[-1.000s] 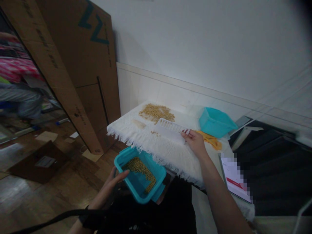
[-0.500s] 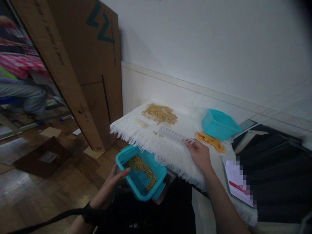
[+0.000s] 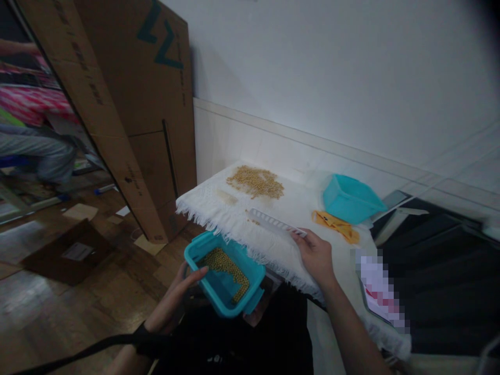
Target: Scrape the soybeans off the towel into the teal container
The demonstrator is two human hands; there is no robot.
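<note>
My left hand [image 3: 183,291] is closed on the rim of a teal plastic container [image 3: 216,299], thumb over the edge, just below the front edge of the cloth-covered table. Inside the container lie yellowish beans [image 3: 230,271], with part of its bottom bare. My right hand [image 3: 317,259] grips one end of a white slotted plastic strip [image 3: 269,222], tilted low over the white fringed cloth [image 3: 219,213]. A few loose beans [image 3: 253,221] lie beside the strip's far end. Farther back a pile of beans [image 3: 258,182] is spread on the cloth.
A second teal container [image 3: 349,200] stands by the wall, with a yellow cloth [image 3: 336,225] before it. On the right lies a phone or tablet [image 3: 383,297], its screen blurred out. A tall cardboard box [image 3: 152,130] rises at left; beyond it a person's leg [image 3: 35,148] shows.
My right hand and the slotted strip have shifted slightly left and toward the table's front edge, nearer the few loose beans. My left hand and the container have hardly moved.
</note>
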